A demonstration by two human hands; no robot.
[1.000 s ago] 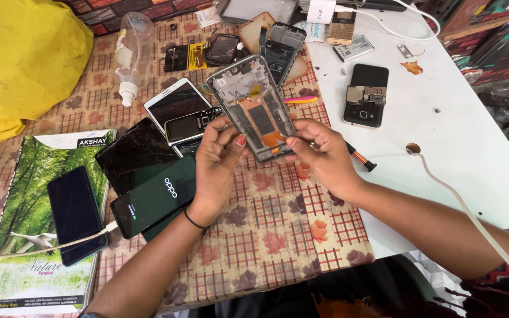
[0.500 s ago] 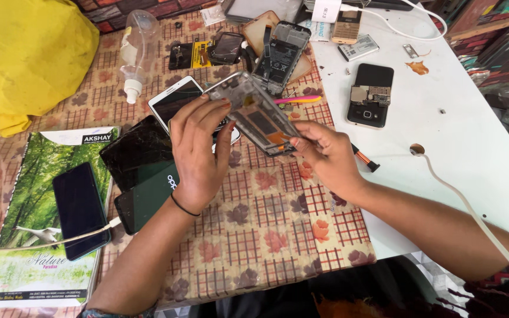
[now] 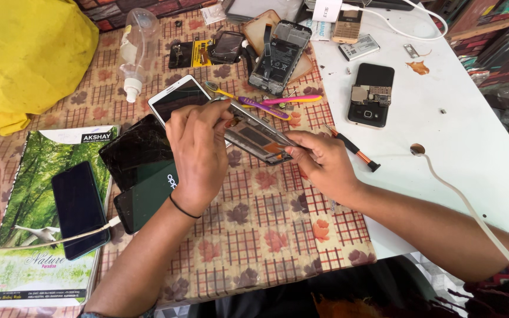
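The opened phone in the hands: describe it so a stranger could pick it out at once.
On the checked, leaf-patterned tablecloth, find the left hand and right hand at its middle. Between them, tilted, is the opened phone, its insides and an orange patch showing. Unlike the phones lying flat around it, it is held in both hands.

yellow bag (image 3: 25, 59), checked floral tablecloth (image 3: 254, 224), possibly purple tweezers (image 3: 260, 108)

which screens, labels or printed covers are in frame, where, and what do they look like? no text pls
White-framed phone: above the left hand, dark screen up.
Cracked black screen panel: left of that hand, shattered glass.
Dark green phone back: below the cracked panel.
Black phone: on the notebook, screen off.
Notebook: far left, green forest cover with a white bird.
Spray bottle: top centre-left, clear, pale label.
Black phone with its back open: on the white table.
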